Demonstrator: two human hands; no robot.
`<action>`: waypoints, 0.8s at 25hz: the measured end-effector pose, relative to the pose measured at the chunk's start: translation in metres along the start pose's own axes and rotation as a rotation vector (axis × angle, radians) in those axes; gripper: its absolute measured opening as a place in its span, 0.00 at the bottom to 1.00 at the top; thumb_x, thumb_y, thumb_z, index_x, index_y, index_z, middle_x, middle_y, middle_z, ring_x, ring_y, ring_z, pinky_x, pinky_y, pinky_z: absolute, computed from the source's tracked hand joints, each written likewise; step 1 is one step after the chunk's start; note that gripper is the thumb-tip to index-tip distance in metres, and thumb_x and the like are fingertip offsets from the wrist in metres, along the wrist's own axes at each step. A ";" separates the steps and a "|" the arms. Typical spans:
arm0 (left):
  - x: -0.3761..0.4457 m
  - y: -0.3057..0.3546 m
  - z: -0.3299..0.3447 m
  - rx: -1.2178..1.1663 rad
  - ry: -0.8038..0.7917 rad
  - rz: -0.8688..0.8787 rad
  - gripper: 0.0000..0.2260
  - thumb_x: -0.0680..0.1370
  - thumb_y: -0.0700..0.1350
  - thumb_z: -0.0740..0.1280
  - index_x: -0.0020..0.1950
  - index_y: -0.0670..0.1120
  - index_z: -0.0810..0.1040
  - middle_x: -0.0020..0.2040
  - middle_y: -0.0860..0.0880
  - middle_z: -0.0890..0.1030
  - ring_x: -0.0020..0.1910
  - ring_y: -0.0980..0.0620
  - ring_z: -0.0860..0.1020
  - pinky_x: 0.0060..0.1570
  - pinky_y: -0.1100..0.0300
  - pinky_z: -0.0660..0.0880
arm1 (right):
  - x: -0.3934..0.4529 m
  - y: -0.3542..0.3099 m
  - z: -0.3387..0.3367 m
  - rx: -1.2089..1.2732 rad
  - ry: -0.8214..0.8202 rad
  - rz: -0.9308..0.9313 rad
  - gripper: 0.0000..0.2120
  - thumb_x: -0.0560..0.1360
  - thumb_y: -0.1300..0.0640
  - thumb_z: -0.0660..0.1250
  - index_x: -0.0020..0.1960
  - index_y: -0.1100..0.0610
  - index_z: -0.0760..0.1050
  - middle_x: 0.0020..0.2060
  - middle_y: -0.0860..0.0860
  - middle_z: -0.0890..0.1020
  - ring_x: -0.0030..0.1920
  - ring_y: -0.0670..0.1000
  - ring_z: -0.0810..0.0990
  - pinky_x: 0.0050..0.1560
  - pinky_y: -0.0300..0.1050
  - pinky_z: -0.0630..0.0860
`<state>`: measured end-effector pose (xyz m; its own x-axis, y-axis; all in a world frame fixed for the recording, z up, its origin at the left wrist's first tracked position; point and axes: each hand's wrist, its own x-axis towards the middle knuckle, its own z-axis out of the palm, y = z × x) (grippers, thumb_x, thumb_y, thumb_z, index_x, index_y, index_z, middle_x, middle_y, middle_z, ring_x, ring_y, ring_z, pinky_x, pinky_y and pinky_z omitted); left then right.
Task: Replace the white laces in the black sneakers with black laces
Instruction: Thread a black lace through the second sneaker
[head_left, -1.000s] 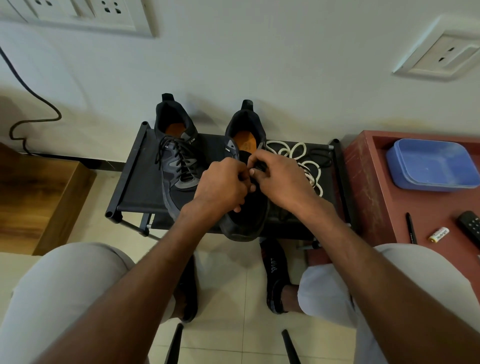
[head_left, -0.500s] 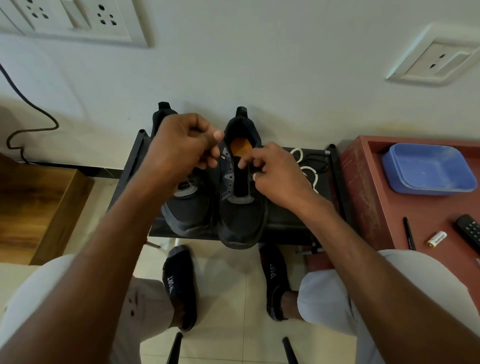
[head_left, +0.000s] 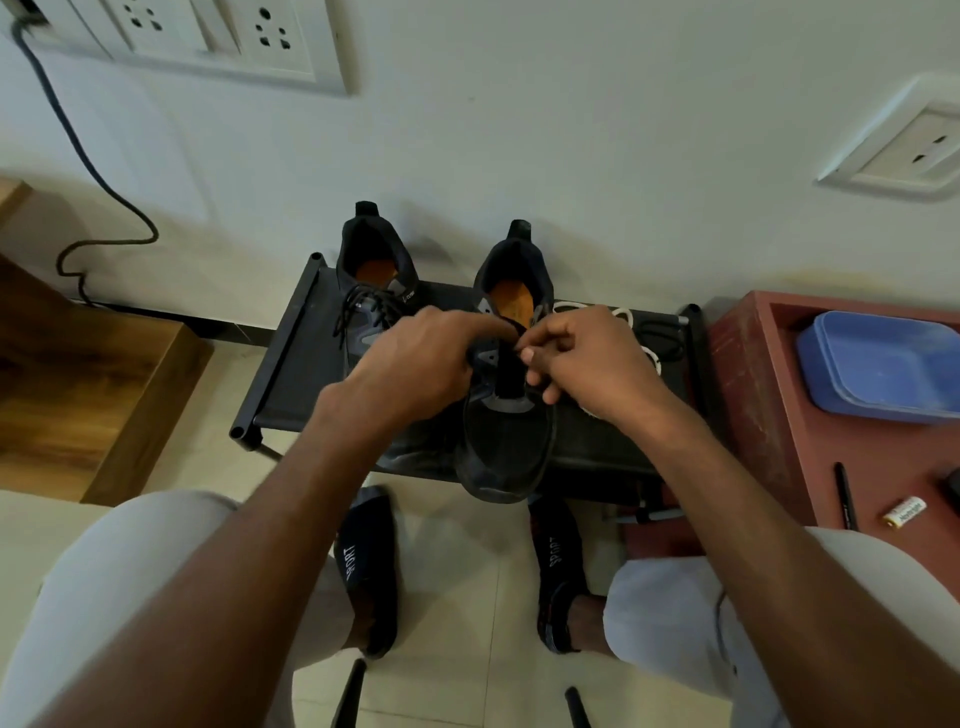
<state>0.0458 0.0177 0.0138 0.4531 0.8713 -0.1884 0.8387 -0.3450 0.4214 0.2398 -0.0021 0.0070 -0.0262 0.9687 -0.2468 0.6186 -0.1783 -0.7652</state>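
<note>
Both my hands meet over the right sneaker (head_left: 506, 441) on the black rack (head_left: 291, 364): left hand (head_left: 421, 364) and right hand (head_left: 592, 358) seem to pinch a black lace at its eyelets, probably threading; white laces (head_left: 623, 316) lie discarded beside it.

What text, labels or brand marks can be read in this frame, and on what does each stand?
"SPORT": on the left sock, white letters.
"SPORT": on the right sock, white letters.
Print on the battery: too blurred to read.
Small mark on the left sneaker, on its tongue: too small to read.
</note>
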 end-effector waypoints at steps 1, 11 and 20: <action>-0.001 0.001 0.002 0.025 -0.043 0.013 0.28 0.80 0.37 0.65 0.74 0.64 0.71 0.47 0.54 0.77 0.39 0.53 0.74 0.35 0.58 0.72 | -0.001 0.001 0.002 -0.053 -0.029 -0.003 0.07 0.80 0.60 0.71 0.47 0.51 0.85 0.33 0.50 0.86 0.29 0.48 0.84 0.35 0.39 0.80; 0.007 -0.010 0.012 -0.075 -0.074 0.009 0.19 0.77 0.38 0.72 0.61 0.57 0.74 0.48 0.52 0.78 0.46 0.48 0.79 0.39 0.58 0.72 | -0.004 0.006 0.024 -0.416 0.038 -0.121 0.09 0.77 0.49 0.73 0.55 0.41 0.86 0.37 0.39 0.83 0.43 0.44 0.83 0.44 0.43 0.80; 0.007 -0.011 0.011 -0.149 -0.061 -0.009 0.17 0.77 0.37 0.72 0.61 0.54 0.77 0.50 0.51 0.79 0.48 0.48 0.80 0.42 0.58 0.75 | -0.007 0.003 0.035 -0.533 0.098 -0.123 0.07 0.76 0.49 0.72 0.53 0.44 0.87 0.36 0.45 0.84 0.38 0.49 0.82 0.42 0.50 0.84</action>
<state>0.0433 0.0234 -0.0021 0.4671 0.8498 -0.2444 0.7907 -0.2777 0.5455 0.2145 -0.0150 -0.0143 -0.0662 0.9929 -0.0986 0.9280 0.0250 -0.3717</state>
